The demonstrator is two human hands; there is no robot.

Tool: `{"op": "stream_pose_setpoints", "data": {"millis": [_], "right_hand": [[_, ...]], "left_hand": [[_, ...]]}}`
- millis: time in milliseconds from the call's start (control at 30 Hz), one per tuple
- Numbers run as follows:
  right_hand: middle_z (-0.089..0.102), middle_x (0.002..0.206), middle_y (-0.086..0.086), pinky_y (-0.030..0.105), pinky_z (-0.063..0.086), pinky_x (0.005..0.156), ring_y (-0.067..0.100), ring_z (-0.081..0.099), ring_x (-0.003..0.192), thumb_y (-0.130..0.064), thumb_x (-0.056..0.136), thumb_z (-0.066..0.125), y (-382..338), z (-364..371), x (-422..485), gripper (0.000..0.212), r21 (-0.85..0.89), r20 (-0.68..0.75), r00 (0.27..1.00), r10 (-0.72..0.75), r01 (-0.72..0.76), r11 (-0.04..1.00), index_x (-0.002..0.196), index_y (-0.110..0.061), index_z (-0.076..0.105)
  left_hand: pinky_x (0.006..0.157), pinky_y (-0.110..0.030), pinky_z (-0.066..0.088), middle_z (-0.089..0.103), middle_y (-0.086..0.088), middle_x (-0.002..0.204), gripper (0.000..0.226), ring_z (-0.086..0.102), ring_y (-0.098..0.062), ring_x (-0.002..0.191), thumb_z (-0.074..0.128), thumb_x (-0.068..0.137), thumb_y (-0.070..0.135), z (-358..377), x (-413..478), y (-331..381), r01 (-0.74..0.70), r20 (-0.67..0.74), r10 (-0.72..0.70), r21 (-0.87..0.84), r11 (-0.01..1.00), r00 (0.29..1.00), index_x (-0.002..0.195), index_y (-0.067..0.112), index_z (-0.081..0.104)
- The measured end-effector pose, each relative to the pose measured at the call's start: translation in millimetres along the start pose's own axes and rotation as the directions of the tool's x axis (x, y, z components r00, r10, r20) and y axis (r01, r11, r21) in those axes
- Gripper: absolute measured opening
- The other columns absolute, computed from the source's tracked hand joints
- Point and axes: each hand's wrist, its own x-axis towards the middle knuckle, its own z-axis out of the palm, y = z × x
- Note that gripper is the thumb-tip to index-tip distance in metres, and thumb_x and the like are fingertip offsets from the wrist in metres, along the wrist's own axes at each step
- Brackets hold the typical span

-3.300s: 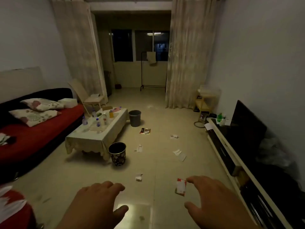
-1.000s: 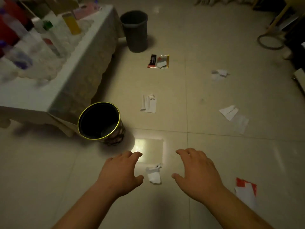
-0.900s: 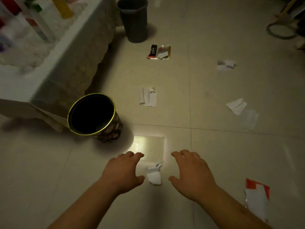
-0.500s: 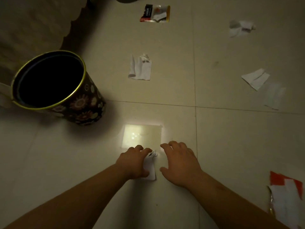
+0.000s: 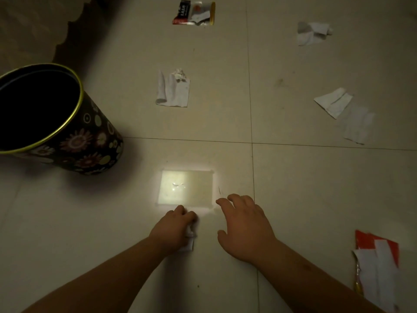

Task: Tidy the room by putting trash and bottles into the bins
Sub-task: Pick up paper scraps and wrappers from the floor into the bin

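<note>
My left hand (image 5: 173, 229) is down on the tiled floor, its fingers curled round a small white paper scrap (image 5: 189, 243) that sticks out under the knuckles. My right hand (image 5: 244, 224) hovers just to the right with fingers spread and holds nothing. A dark flowered bin (image 5: 74, 141) with a gold rim stands open at the left. More trash lies ahead: a crumpled white paper (image 5: 172, 90), a red and silver wrapper (image 5: 194, 13), white scraps (image 5: 312, 32) and torn sheets (image 5: 345, 111) at the right, and a red and white wrapper (image 5: 376, 265) near my right arm.
The edge of a cloth-covered table (image 5: 33, 26) hangs over the floor at the top left, behind the bin. A bright reflection of a ceiling light (image 5: 186, 188) shines on the tile just beyond my hands.
I have bent down from standing toward the floor. My left hand moved onto the small paper scrap and closed its fingers on it, while the right hand stayed beside it.
</note>
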Motion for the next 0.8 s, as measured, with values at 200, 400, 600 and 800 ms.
{"op": "stream_pose_setpoints", "data": {"millis": [200, 400, 600, 800], "right_hand": [[0.036, 0.147, -0.001, 0.042, 0.036, 0.103, 0.026, 0.032, 0.131, -0.045, 0.078, 0.053, -3, -13, 4, 0.066, -0.008, 0.008, 1.000, -0.027, 0.027, 1.000, 0.140, -0.033, 0.032], [0.041, 0.142, -0.001, 0.041, 0.038, 0.101, 0.025, 0.035, 0.127, -0.047, 0.081, 0.054, -21, -53, 12, 0.064, -0.017, 0.005, 0.999, -0.054, 0.054, 0.998, 0.140, -0.033, 0.034], [0.039, 0.142, -0.006, 0.039, 0.038, 0.103, 0.021, 0.034, 0.129, -0.053, 0.081, 0.051, -63, -119, 18, 0.067, -0.009, -0.045, 0.993, -0.114, 0.113, 0.994, 0.142, -0.036, 0.031], [0.039, 0.142, -0.013, 0.036, 0.036, 0.106, 0.017, 0.029, 0.133, -0.056, 0.080, 0.052, -127, -175, 36, 0.066, 0.003, -0.117, 0.971, -0.209, 0.210, 0.978, 0.140, -0.042, 0.030]], "left_hand": [[0.072, -0.029, 0.048, 0.051, 0.009, 0.107, 0.048, 0.058, -0.018, 0.090, 0.072, 0.073, 0.035, -13, -7, -4, 0.026, -0.014, -0.027, -0.106, 0.994, 1.000, 0.117, 0.042, 0.053], [0.064, -0.029, 0.047, 0.051, 0.013, 0.092, 0.045, 0.057, -0.013, 0.077, 0.067, 0.069, 0.041, -86, -36, -3, 0.015, -0.162, -0.034, -0.114, 0.993, 0.986, 0.109, 0.045, 0.049], [0.068, -0.027, 0.046, 0.055, 0.016, 0.099, 0.052, 0.056, -0.008, 0.086, 0.065, 0.065, 0.049, -183, -94, -8, 0.016, -0.325, -0.066, -0.155, 0.988, 0.943, 0.114, 0.045, 0.050], [0.068, -0.028, 0.044, 0.054, 0.016, 0.091, 0.048, 0.059, -0.011, 0.086, 0.058, 0.060, 0.055, -277, -153, -37, 0.045, -0.531, -0.096, -0.109, 0.993, 0.842, 0.105, 0.040, 0.054]]}}
